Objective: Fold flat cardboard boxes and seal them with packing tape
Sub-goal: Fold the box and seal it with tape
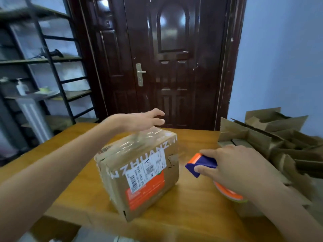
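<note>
A folded cardboard box (139,173) with a white shipping label, an orange patch and clear tape over its top stands on the wooden table (183,217). My left hand (145,119) hovers just above the box's far top edge, its fingers spread and relaxed, holding nothing. To the right of the box, my right hand (232,168) grips a blue and orange tape dispenser (201,164) just above the table. The tape roll's orange rim shows under my wrist.
A heap of flattened and half-open cardboard boxes (272,137) lies at the table's right side. A dark wooden door (171,58) stands behind the table. Black metal shelving (43,67) with a pump bottle fills the left side.
</note>
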Action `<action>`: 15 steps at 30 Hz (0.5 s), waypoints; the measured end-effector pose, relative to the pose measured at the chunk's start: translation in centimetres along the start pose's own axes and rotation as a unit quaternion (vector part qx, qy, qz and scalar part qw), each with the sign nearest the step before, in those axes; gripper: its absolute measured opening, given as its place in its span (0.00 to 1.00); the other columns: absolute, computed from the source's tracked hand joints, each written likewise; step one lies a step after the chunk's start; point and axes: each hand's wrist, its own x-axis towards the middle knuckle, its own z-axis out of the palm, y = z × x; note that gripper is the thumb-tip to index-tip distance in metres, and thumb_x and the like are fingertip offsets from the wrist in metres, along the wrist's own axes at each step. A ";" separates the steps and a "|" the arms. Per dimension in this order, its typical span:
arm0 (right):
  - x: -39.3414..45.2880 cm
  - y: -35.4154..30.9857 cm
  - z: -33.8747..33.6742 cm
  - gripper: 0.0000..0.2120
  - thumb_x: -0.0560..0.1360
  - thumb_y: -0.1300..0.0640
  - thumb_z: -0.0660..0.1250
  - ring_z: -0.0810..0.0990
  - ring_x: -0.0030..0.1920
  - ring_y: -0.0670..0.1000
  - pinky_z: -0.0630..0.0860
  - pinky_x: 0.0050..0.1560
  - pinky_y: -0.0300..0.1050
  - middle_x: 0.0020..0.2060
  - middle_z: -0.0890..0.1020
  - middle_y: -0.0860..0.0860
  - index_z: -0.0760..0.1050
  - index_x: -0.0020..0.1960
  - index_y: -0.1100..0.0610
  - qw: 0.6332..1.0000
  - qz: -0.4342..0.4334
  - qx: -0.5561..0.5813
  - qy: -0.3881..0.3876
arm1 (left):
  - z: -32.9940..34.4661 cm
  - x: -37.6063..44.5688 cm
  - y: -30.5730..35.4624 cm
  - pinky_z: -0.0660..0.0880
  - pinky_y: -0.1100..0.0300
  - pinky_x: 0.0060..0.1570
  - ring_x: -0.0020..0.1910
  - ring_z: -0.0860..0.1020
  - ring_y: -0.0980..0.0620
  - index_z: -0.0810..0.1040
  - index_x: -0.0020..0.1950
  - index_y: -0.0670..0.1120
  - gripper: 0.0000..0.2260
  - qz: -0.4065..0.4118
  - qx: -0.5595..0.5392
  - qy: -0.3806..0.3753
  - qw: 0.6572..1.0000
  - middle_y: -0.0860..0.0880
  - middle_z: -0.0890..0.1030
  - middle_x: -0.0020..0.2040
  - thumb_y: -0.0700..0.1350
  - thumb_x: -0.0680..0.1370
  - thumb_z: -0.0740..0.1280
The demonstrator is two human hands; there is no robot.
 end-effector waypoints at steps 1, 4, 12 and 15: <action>-0.2 0.0 0.1 0.34 0.77 0.23 0.52 0.78 0.54 0.45 0.79 0.54 0.43 0.59 0.81 0.40 0.62 0.79 0.35 1.000 0.000 -0.001 0.001 | -0.7 -2.0 -1.6 0.61 0.50 0.76 0.78 0.65 0.58 0.69 0.76 0.64 0.17 0.054 -0.031 0.009 0.998 0.60 0.67 0.79 0.54 0.87 0.59; -0.8 -0.1 0.2 0.35 0.77 0.23 0.49 0.73 0.49 0.44 0.71 0.44 0.34 0.55 0.79 0.38 0.57 0.80 0.33 1.000 -0.009 0.003 0.016 | -0.6 -7.6 -6.2 0.62 0.47 0.78 0.77 0.62 0.68 0.76 0.70 0.68 0.15 0.108 -0.015 0.022 0.994 0.69 0.64 0.79 0.52 0.87 0.60; 1.1 2.5 1.3 0.30 0.72 0.23 0.55 0.80 0.45 0.39 0.71 0.41 0.34 0.44 0.81 0.31 0.69 0.72 0.28 0.978 -0.034 0.198 0.059 | 8.3 -8.6 -5.0 0.67 0.54 0.72 0.76 0.65 0.65 0.75 0.73 0.67 0.18 0.007 -0.022 0.270 0.963 0.69 0.64 0.79 0.62 0.84 0.57; 2.1 3.9 0.3 0.20 0.77 0.32 0.67 0.79 0.38 0.40 0.70 0.41 0.32 0.43 0.84 0.33 0.74 0.68 0.29 0.930 -0.054 0.349 0.102 | 10.0 -6.1 -1.4 0.58 0.46 0.80 0.83 0.56 0.50 0.69 0.78 0.61 0.23 -0.093 0.069 0.314 0.942 0.59 0.64 0.82 0.62 0.85 0.50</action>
